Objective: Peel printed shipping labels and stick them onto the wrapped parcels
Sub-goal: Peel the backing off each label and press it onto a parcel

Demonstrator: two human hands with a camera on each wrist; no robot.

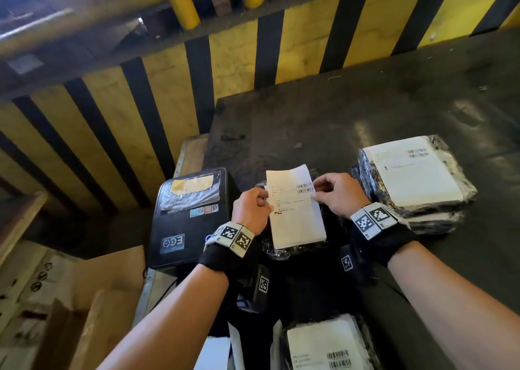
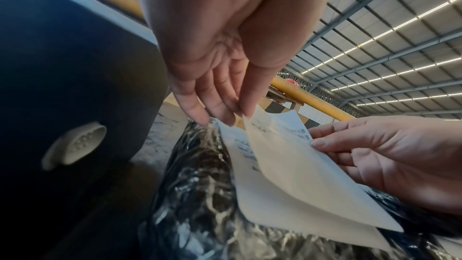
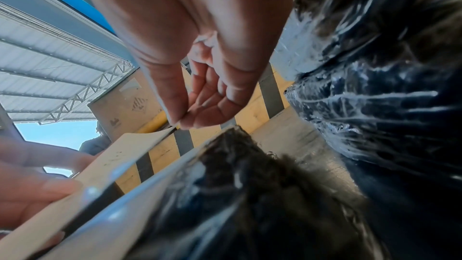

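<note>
A white printed shipping label [image 1: 295, 209] is held between both hands over a black, film-wrapped parcel [image 1: 281, 252]. My left hand [image 1: 267, 200] pinches its left edge, thumb against fingertips [image 2: 246, 113]. My right hand [image 1: 316, 193] pinches the right edge by the barcode, thumb against forefinger [image 3: 180, 124]. The far end of the label [image 2: 287, 155] curls upward while its near end lies on the parcel [image 2: 200, 195]. In the left wrist view a second white sheet [image 2: 240, 165] shows under it, against the wrap. The parcel's top is mostly hidden.
A black label printer [image 1: 191, 217] stands just left of my left hand. A stack of labelled parcels [image 1: 413, 178] sits on the dark table [image 1: 365, 110] to the right. Another labelled parcel [image 1: 326, 344] lies near my body. A yellow-and-black striped barrier [image 1: 225, 59] runs behind.
</note>
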